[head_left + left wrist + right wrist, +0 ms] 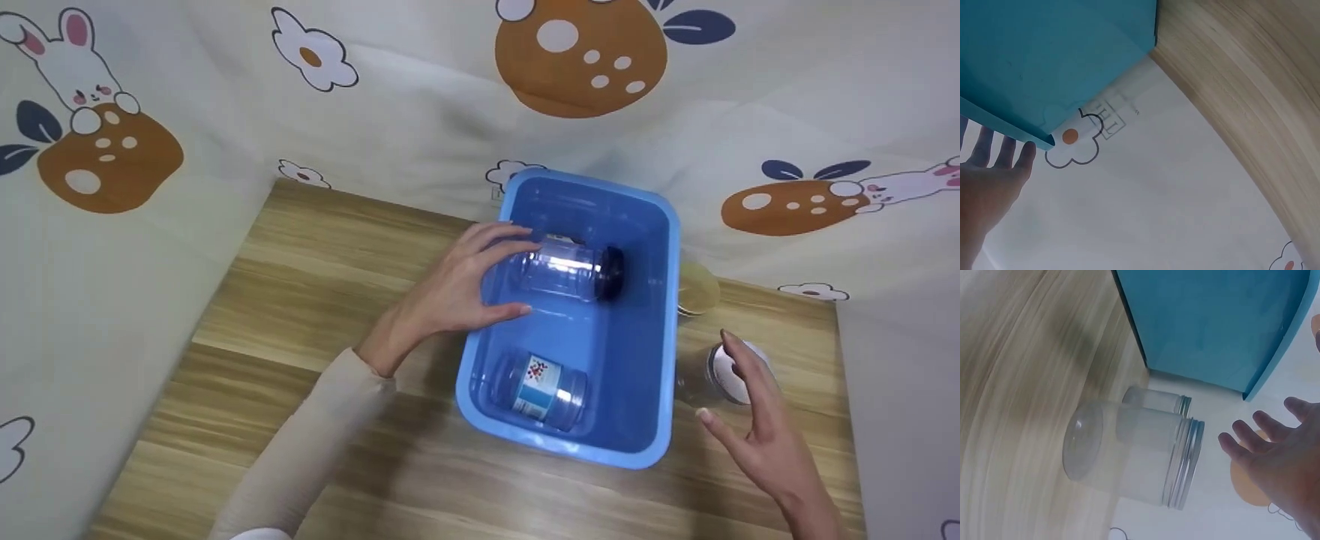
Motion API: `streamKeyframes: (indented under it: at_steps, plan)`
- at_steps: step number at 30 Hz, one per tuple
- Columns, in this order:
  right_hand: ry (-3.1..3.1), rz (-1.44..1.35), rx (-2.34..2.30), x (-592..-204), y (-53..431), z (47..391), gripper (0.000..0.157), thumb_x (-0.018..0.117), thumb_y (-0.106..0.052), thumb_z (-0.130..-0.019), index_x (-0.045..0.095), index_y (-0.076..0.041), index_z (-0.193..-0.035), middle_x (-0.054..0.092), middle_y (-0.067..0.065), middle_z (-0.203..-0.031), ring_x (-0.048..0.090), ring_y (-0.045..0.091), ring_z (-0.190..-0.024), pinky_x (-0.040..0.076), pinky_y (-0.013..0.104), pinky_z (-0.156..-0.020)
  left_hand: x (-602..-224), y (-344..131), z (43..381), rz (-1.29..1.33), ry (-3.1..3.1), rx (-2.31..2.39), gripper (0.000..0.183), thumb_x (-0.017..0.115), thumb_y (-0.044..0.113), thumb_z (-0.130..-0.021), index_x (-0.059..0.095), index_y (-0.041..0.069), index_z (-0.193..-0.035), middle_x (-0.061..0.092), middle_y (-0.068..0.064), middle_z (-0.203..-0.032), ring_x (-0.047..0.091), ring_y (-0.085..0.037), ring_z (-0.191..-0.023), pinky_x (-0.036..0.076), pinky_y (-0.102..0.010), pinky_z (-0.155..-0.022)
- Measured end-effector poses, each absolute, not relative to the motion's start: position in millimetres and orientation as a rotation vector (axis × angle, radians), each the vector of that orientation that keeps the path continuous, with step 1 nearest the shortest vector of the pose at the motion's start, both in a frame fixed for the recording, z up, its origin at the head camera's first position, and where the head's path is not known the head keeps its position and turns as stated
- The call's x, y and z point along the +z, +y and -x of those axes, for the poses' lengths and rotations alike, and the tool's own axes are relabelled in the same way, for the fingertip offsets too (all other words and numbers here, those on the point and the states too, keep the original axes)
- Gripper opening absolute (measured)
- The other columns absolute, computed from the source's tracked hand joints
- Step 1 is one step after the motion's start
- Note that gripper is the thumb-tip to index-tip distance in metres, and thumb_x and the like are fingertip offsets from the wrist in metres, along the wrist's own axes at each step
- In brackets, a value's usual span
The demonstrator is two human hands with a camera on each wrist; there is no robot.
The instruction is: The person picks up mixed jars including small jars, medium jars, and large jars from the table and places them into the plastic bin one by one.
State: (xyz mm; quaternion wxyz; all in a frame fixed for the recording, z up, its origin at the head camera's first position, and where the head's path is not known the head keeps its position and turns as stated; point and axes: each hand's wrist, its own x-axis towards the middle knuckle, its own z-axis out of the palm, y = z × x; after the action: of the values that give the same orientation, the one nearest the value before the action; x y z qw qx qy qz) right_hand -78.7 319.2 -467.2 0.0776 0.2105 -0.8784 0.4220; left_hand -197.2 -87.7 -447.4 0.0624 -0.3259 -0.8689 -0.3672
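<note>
Left hand [457, 289] lowers a dark-lidded jar [570, 270] into the blue bin [667, 330]; right hand [757, 427] nears a white-lidded jar [724, 373] on the desk [315, 300].

Left hand: fingers curled round the dark-lidded jar's base, jar on its side in the bin's far half, lid toward 3 o'clock. A labelled jar [541, 386] lies in the near half, at 6 o'clock from it. Right hand: fingers spread, holding nothing, just short of the white-lidded jar, which stands outside the bin wall; a third jar [697, 289] sits at 12 o'clock of that. Risks, judged: released jar may roll into the labelled one; the open right hand may nudge the white-lidded jar into its neighbour before closing.
</note>
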Motion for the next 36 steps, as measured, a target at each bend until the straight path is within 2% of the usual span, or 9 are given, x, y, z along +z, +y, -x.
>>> streamKeyframes:
  at_steps: [4,8,13,19,26,28,33,36]
  plan:
    - [-2.682,-0.549,1.235,-468.9,322.4,82.5,0.099,0.08,0.01,-0.069,0.033,-0.006,-0.155,0.038,0.015,-0.154,0.034,0.012,-0.14,0.028,0.015,-0.111,-452.1,-89.3,196.0,0.962,-2.613,-1.12,0.069,0.064,0.066,-0.084,0.059,0.024,-0.138,0.044,0.004,-0.151,0.032,-0.017,-0.141,0.033,-0.051,-0.112]
    - [-2.743,-0.488,1.209,-469.4,322.5,84.8,0.102,0.083,0.005,-0.07,0.031,-0.013,-0.156,0.035,0.01,-0.157,0.031,0.009,-0.141,0.025,0.014,-0.111,-458.8,-89.6,194.1,0.941,-2.6,-1.156,0.066,0.066,0.063,-0.084,0.061,0.022,-0.135,0.044,0.003,-0.151,0.027,-0.018,-0.145,0.029,-0.054,-0.114]
    - [-2.745,-0.487,1.19,-470.9,322.6,85.2,0.103,0.086,0.003,-0.069,0.032,-0.012,-0.156,0.035,0.01,-0.157,0.031,0.006,-0.141,0.024,0.012,-0.109,-464.3,-89.8,192.7,0.924,-2.6,-1.194,0.065,0.067,0.062,-0.084,0.063,0.02,-0.133,0.043,0.004,-0.151,0.024,-0.018,-0.148,0.027,-0.058,-0.114]
    - [-2.754,-0.457,1.188,-475.5,327.4,89.0,0.104,0.087,0.001,-0.068,0.033,-0.015,-0.156,0.035,0.01,-0.158,0.029,0.007,-0.142,0.021,0.015,-0.111,-468.8,-92.9,192.4,0.899,-2.593,-1.241,0.062,0.065,0.062,-0.085,0.063,0.023,-0.133,0.042,0.006,-0.152,0.021,-0.019,-0.15,0.027,-0.059,-0.114]
    - [-2.726,-0.385,1.197,-486.3,331.1,93.1,0.107,0.089,0.003,-0.065,0.036,-0.016,-0.155,0.038,0.013,-0.155,0.032,0.004,-0.139,0.022,0.015,-0.11,-473.6,-96.5,190.9,0.917,-2.572,-1.262,0.061,0.059,0.064,-0.088,0.063,0.024,-0.134,0.04,0.006,-0.154,0.02,-0.024,-0.15,0.025,-0.06,-0.115]
    - [-2.722,-0.356,1.191,-488.2,331.4,92.9,0.106,0.089,0.002,-0.065,0.037,-0.018,-0.155,0.037,0.014,-0.155,0.031,0.005,-0.139,0.021,0.019,-0.112,-475.2,-96.6,190.6,0.911,-2.568,-1.262,0.062,0.057,0.066,-0.089,0.063,0.024,-0.134,0.04,0.006,-0.154,0.02,-0.024,-0.15,0.024,-0.06,-0.115]
    - [-2.672,-0.341,1.198,-489.3,331.7,94.8,0.102,0.09,0.001,-0.063,0.042,-0.017,-0.152,0.038,0.015,-0.155,0.029,0.015,-0.143,0.018,0.043,-0.118,-480.0,-97.6,189.6,0.907,-2.528,-1.279,0.063,0.056,0.066,-0.089,0.064,0.021,-0.132,0.04,0.004,-0.154,0.022,-0.026,-0.149,0.025,-0.058,-0.115]
    - [-2.669,-0.332,1.212,-489.0,332.8,96.2,0.102,0.09,0.001,-0.063,0.042,-0.017,-0.152,0.037,0.015,-0.155,0.029,0.015,-0.143,0.017,0.052,-0.117,-482.2,-98.4,188.9,0.903,-2.513,-1.29,0.061,0.057,0.065,-0.09,0.064,0.021,-0.131,0.039,0.004,-0.155,0.024,-0.026,-0.149,0.025,-0.056,-0.116]
